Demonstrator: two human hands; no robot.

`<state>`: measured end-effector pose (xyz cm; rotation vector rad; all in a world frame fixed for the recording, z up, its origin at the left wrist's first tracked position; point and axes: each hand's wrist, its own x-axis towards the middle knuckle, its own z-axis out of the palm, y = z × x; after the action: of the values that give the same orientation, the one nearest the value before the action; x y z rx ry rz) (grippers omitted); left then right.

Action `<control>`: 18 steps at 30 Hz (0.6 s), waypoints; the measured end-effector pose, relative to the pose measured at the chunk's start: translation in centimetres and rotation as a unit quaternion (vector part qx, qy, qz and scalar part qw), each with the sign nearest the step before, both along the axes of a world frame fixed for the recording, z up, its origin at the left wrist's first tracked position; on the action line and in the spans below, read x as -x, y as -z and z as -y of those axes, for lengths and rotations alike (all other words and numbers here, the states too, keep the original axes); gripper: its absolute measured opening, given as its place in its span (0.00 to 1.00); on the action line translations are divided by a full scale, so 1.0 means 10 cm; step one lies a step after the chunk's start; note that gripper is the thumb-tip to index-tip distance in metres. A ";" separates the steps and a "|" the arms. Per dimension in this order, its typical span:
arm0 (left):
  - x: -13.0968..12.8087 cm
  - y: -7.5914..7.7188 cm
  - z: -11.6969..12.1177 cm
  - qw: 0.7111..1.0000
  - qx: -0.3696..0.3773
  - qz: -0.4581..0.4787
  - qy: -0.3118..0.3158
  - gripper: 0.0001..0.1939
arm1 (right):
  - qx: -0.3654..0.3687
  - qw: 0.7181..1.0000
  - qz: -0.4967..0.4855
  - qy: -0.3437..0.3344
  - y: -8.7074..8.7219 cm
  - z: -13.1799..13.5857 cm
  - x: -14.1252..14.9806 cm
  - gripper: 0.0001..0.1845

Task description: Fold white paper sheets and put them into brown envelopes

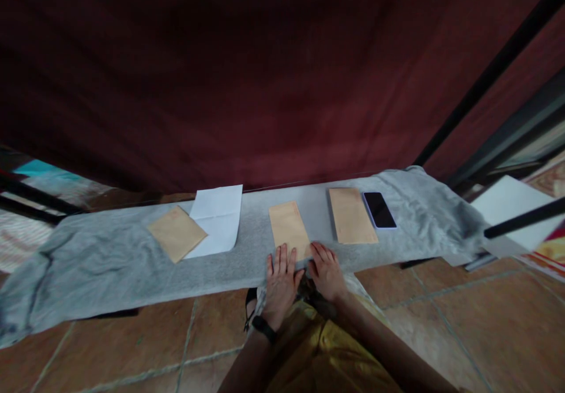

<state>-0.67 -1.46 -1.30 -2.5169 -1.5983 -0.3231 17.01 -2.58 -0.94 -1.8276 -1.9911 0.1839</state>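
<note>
A tan paper envelope point(289, 225) lies flat on the grey cloth in front of me. My left hand point(281, 278) rests on its near end, fingers stretched out and a little apart. At the envelope's near right corner is my right hand point(325, 269), its fingers bent and close together at the paper's edge. Whether those fingertips pinch the corner or only press on it, I cannot tell. Further right lies another tan envelope point(353, 216), perhaps a stack. To the left, a third tan envelope point(176, 234) partly overlaps a creased white sheet of paper point(218, 219).
The narrow surface is covered by grey cloth point(132, 269), wrinkled at both ends. A phone point(379, 209) lies beside the right envelope. Behind hangs a dark red curtain point(286, 87). A black bar point(489, 75) slants at the right, above a white board point(516, 210). Below are brown floor tiles point(216, 328).
</note>
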 end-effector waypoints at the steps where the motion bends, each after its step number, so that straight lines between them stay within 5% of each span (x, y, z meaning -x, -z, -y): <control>1: -0.01 0.01 0.00 1.000 -0.001 0.002 -0.003 0.31 | 0.010 1.000 0.004 0.023 -0.03 -0.04 0.03 0.25; 12: 0.02 0.14 -0.05 1.000 -0.021 0.006 -0.004 0.31 | 0.012 0.992 -0.025 0.122 -0.17 -0.35 0.19 0.12; 18: 0.02 0.14 -0.05 0.999 -0.027 0.020 -0.005 0.31 | -0.001 0.962 -0.254 0.098 -0.04 -0.39 0.21 0.08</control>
<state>-0.86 -0.98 -2.75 -2.4779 -1.5936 -0.4120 14.90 1.31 -0.55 -1.7412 -1.4493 0.5322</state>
